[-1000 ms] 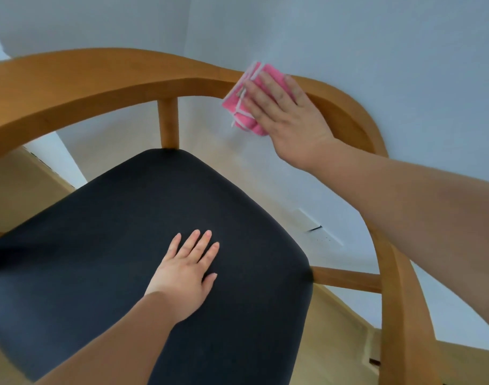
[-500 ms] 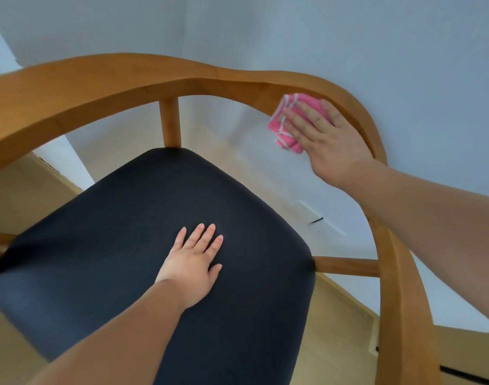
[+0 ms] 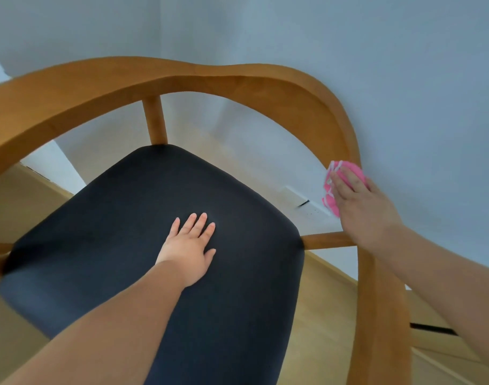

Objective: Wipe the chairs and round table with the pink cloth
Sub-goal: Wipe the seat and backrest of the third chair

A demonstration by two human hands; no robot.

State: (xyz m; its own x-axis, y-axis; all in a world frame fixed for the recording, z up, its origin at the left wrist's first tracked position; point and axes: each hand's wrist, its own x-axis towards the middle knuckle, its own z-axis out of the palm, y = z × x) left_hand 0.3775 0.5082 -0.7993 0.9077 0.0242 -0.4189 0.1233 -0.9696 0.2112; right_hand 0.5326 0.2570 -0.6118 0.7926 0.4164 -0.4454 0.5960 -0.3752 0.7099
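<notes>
Two hands on one chair: risks along the right armrest

Both hands are in contact with the chair. The right hand (image 3: 357, 201) lies flat over the pink cloth (image 3: 331, 200), fingers together and extended, pressing the folded cloth against the curved wooden rail (image 3: 182, 79) where it bends down into the right arm. It is a palm press rather than a pinch; nothing shows the fingers wrapped round the fabric.

Risks, as judged from this pose:
- Cloth slipping out. It is trapped only by flat pressure on a narrow, rounded rail. If pressure eases on the bend, the cloth could slide off the inner side and drop to the floor.
- Part of the cloth hangs off the rail's inner edge, so only some of it wipes; the outer face may be missed.
- Chair shifting. A hard push along the arm could skid it on the smooth wood floor (image 3: 326, 315).

Pose: the right forearm comes in from the lower right, wrist nearly straight, fingers pointing up the rail. The left hand (image 3: 189, 245) is open, palm down, fingers slightly spread on the dark seat cushion (image 3: 99, 232), arm extended, likely bracing. No round table is in view.
</notes>
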